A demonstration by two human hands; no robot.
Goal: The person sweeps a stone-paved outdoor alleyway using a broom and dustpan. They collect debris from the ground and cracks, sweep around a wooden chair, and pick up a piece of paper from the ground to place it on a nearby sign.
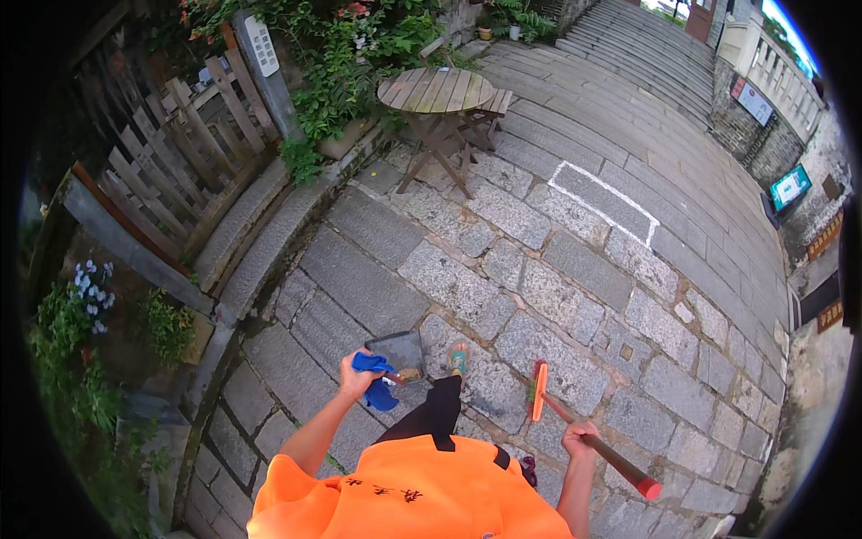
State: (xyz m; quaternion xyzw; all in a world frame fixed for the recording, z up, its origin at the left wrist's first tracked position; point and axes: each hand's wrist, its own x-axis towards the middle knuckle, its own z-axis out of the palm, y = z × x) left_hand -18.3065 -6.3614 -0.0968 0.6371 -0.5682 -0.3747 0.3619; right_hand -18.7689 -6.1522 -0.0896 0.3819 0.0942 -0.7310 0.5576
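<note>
My left hand (353, 377) is closed around a bunched blue cloth (381, 399) and, it seems, the handle of a grey dustpan (392, 347). The dustpan is low over the stone paving, in front of and left of my feet, with some brownish litter near its handle side. In my right hand (577, 437) is the brown stick of a broom (627, 469), its red-capped end pointing toward the lower right. The broom's orange head (539, 392) is down by the paving, to the right of my sandalled foot (459, 359) and apart from the dustpan.
A round wooden table (435, 91) with folding legs stands ahead on the left, a slatted seat beside it. A wooden fence (184, 148), stone kerb (269, 225) and plants line the left. Stone steps (642, 54) rise at the back. A wall with signs runs along the right.
</note>
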